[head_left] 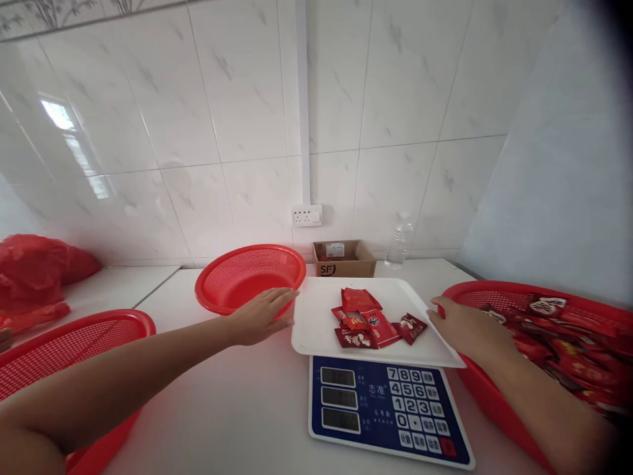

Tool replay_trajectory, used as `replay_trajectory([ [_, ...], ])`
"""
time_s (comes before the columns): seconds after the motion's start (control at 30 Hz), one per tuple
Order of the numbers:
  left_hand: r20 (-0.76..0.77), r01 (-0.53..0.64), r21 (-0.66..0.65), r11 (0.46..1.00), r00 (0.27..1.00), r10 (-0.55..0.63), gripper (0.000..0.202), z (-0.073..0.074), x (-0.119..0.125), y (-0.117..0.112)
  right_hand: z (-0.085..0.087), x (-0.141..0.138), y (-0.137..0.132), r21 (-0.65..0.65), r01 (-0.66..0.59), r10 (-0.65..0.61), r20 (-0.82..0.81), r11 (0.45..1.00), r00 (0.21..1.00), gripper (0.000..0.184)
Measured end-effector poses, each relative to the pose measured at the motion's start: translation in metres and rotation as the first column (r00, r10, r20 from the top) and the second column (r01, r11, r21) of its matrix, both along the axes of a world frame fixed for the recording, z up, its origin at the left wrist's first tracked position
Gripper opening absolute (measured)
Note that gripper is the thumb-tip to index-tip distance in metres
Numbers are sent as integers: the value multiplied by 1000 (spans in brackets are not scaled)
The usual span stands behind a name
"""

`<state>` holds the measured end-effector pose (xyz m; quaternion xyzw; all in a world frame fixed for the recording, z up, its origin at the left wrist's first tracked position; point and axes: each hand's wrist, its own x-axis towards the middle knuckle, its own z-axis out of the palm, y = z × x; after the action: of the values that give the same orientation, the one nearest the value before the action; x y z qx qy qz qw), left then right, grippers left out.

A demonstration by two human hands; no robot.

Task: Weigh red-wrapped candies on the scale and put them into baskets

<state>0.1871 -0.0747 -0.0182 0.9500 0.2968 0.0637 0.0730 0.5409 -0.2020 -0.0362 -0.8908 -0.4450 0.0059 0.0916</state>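
Note:
A white plastic tray sits on top of a blue electronic scale with a keypad and three small displays. Several red snack packets lie in a loose group on the tray. My left hand is at the tray's left edge, its fingers stretched toward the rim. At the right rim is my right hand, fingertips apart and close against the edge; some of its fingers are hidden. Neither hand visibly holds a packet.
A red basket full of red packets stands at right. A red basket is behind my left hand, another basket at left. Against the tiled wall are a cardboard box and a clear bottle. Red bags lie far left.

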Motion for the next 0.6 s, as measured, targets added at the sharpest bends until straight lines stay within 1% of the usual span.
replay_trajectory([
  [0.1, 41, 161, -57, 985, 986, -159, 65, 2, 46, -13, 1, -2, -1, -58, 12, -13, -19, 998, 1000, 50],
  [0.17, 45, 254, -92, 963, 967, -251, 70, 3, 74, -21, 0, -2, -1, -43, 5, -5, -4, 999, 1000, 49],
  [0.23, 29, 316, -102, 943, 949, -314, 70, 3, 96, -26, -1, -2, -2, -24, 1, -1, 3, 1000, 1000, 49],
  [0.27, 16, 327, -96, 940, 945, -327, 67, 2, 104, -28, -2, -2, -2, -17, 1, -1, 2, 1000, 1000, 48],
  [0.37, -27, 307, -62, 950, 951, -309, 58, 0, 115, -30, -2, -2, -3, -2, -4, 4, -3, 1000, 1000, 47],
  [0.43, -46, 289, -43, 956, 956, -291, 56, -2, 116, -30, -2, -2, -3, -3, -9, 9, -4, 1000, 1000, 46],
  [0.6, -50, 292, 19, 956, 956, -290, 55, -6, 110, -31, -1, -2, -2, -5, -17, 17, -13, 1000, 1000, 46],
])
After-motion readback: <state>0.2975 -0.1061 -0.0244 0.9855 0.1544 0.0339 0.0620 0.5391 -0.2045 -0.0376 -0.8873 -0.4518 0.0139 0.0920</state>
